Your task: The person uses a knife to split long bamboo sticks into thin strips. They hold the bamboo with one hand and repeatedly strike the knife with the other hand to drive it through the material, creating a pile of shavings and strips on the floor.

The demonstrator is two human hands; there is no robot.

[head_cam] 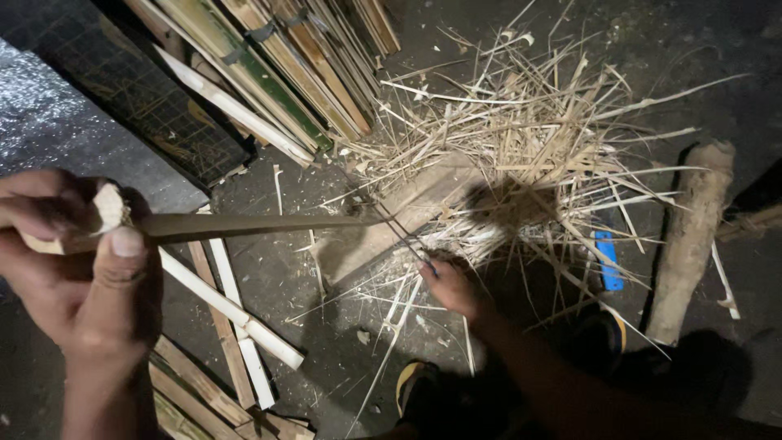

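The left hand (69, 261) sits at the near left of the view, its fingers (122, 269) curled tight around the butt end of a bamboo strip (244, 226), thumb pressed on top where a pale, rough-cut end shows. From that grip the strip runs almost level to the right, its long axis left to right across the scene, narrowing toward the middle, where thin dark slivers carry on down to the right hand (448, 287). The right hand is lower and further right, near the floor (326, 358); its fingers appear closed on the thin slivers, though shadow hides the contact and the pinch cannot be confirmed. The left hand is the nearer to the thick part of the strip; the right hand lies off its far tip. The strip is brownish-grey, flat and slightly bowed. Beyond it, a loose heap of straw-coloured shavings (521, 138) covers a wooden block (407, 220). A bundle of split bamboo slats (277, 65) leans at the far left, more pale slats (236, 318) lie under the strip, a log (692, 236) lies at right, and a small blue object (607, 261) sits beside it.
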